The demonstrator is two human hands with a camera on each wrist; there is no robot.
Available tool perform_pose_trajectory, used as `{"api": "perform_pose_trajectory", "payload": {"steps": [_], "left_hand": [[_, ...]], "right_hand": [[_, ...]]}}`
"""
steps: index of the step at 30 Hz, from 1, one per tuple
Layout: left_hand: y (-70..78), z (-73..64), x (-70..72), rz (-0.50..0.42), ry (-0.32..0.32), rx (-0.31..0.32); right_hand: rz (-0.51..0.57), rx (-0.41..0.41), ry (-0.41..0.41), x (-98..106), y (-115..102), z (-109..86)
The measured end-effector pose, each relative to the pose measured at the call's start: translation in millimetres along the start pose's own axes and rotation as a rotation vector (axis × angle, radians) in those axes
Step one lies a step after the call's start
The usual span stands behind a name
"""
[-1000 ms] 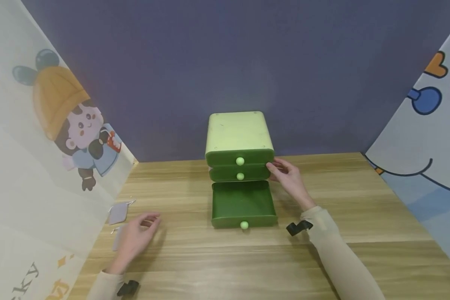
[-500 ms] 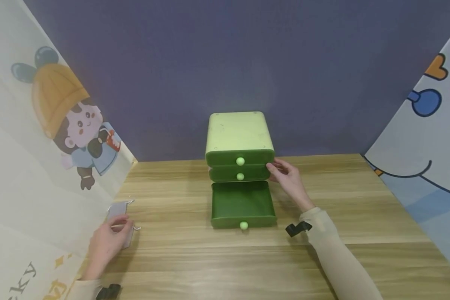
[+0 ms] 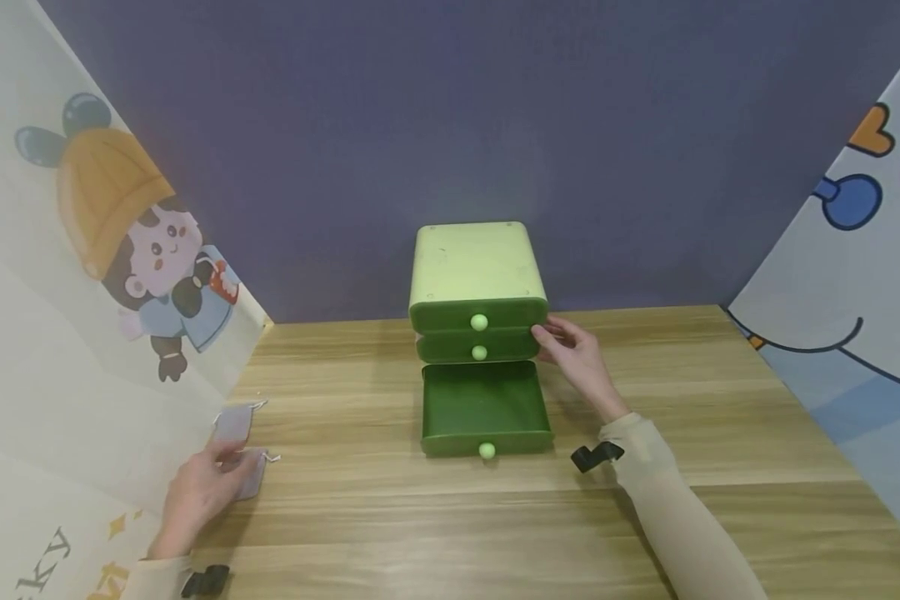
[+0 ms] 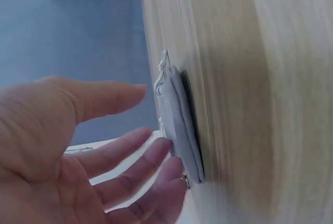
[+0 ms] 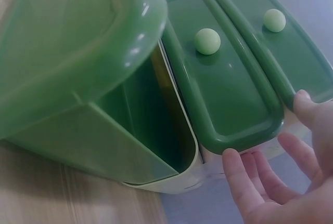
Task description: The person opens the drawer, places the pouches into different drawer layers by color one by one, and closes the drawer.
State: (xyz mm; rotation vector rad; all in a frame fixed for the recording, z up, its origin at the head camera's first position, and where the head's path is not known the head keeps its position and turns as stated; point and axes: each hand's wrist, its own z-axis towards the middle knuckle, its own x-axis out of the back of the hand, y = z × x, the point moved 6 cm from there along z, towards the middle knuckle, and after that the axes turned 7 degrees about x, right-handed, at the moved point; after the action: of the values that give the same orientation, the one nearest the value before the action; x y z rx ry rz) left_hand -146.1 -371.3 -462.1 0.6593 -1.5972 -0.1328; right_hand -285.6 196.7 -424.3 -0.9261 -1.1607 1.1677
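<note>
Two grey drawstring pouches lie at the left of the table. My left hand (image 3: 195,496) is over the nearer pouch (image 3: 253,479), partly covering it; the farther pouch (image 3: 232,423) lies just behind. In the left wrist view the thumb and fingers are spread apart, fingertips right at the pouch (image 4: 177,115). A small light-green cabinet (image 3: 476,262) has three dark-green drawers with round knobs. Its bottom drawer (image 3: 450,446) is pulled out and shows a bare inside. My right hand (image 3: 581,362) touches the cabinet's right side, fingertips at the edges of the two upper drawers (image 5: 231,89).
The wooden table (image 3: 390,542) runs back to a dark blue panel (image 3: 480,108). Printed cartoon panels stand at the left (image 3: 45,333) and right (image 3: 855,275). A black band (image 3: 598,457) is on the right wrist, and a similar one (image 3: 206,581) on the left.
My left hand has moved left, from beside the pouches to the nearer one, which has shifted slightly right. The right hand stays at the cabinet and the drawers look the same.
</note>
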Motion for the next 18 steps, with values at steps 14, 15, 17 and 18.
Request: {"api": "perform_pose_trajectory", "payload": {"steps": [14,15,17,18], "left_hand": [[-9.1,5.9,-4.2,0.046,0.018,0.034],[-8.9,5.9,-4.2,0.047,0.017,0.034],[-8.7,5.8,-4.0,0.048,0.015,0.037],[-8.8,5.7,-3.9,0.048,0.015,0.039]], "right_hand": [[0.010,0.012,0.012,-1.7,-0.4,-0.2],[0.010,0.012,0.012,-1.7,-0.2,-0.3],[0.006,0.011,0.010,-1.8,-0.1,-0.4],[0.005,0.011,0.011,-1.8,0.2,-0.3]]}}
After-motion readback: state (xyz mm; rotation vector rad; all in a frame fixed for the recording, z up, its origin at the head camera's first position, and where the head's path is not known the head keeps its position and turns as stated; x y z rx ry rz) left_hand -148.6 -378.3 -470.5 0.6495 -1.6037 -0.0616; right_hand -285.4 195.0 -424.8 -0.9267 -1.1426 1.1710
